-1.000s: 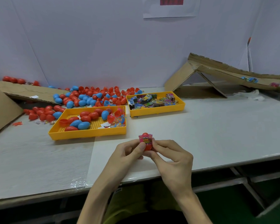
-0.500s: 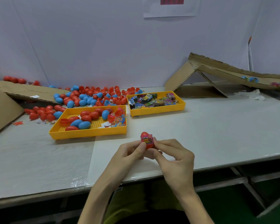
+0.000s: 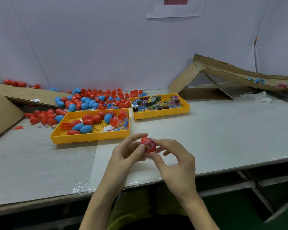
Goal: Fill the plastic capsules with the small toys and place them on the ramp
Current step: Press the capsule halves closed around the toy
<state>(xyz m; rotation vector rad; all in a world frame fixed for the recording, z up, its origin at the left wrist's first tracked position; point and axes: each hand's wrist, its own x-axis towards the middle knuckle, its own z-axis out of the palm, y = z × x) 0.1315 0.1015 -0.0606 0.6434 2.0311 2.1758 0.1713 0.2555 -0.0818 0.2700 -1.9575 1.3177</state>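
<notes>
Lower now, toy packet (image 3: 148, 144) enters red capsule (image 3: 144, 140); your left hand (image 3: 128, 154), right hand (image 3: 175, 163) pinch its likely light, slick waist; ramp (image 3: 231, 77) at two o'clock.

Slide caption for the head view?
Left hand and right hand pinch a red capsule above the table; cardboard ramp at right.

Forearms (image 3: 98, 203) bare. Yellow-green fabric garment (image 3: 135, 208) nearer the body than the fingers (image 3: 140, 147); dark cloth (image 3: 148, 225) below it.
</notes>
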